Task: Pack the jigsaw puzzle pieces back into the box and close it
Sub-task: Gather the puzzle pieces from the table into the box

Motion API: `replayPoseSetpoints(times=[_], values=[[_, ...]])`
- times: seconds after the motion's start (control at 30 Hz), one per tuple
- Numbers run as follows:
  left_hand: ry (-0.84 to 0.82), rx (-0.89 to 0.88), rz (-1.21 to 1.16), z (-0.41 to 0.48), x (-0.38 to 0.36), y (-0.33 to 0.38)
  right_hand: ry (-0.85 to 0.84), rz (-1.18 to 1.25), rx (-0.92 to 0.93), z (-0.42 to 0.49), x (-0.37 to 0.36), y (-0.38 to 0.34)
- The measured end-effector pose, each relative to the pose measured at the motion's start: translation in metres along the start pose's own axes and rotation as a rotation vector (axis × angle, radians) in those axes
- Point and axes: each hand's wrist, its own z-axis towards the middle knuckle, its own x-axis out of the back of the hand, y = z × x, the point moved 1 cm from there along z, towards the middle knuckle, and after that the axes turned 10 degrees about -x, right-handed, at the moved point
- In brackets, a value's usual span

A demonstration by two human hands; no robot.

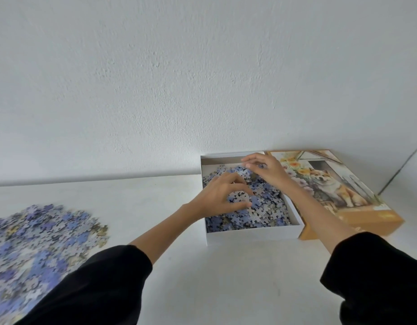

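The step in hand is loading: both hands work inside the open box, which sits on the bench at about 4 o'clock from the frame's centre, against the wall. The left hand lies on the pieces already in the box, fingers bent and spread; whether it grips any I cannot tell. The right hand hovers over the far side with fingertips drawn together, seemingly pinching a few pieces.

A large pile remains on the bench at 8 o'clock, well apart from the box, so packing looks far from done. Next, I judge, comes letting go here and reaching back to that pile.

The lid, at the box's 3 o'clock, shows a dog among flowers. Any writing on it is too blurred to read.
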Motion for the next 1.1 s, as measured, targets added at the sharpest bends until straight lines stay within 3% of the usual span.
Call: replayPoseSetpoints(times=[0.33, 0.8, 1.1], values=[[0.083, 0.102, -0.384, 0.003, 0.002, 0.019, 0.046, -0.012, 0.014, -0.007, -0.012, -0.017], [0.157, 0.04, -0.353, -0.048, 0.052, 0.034, 0.064, 0.031, 0.049, -0.012, -0.038, -0.071], [0.266, 0.247, -0.334, -0.165, 0.137, 0.02, -0.011, 0.117, 0.126, -0.017, -0.149, -0.165]])
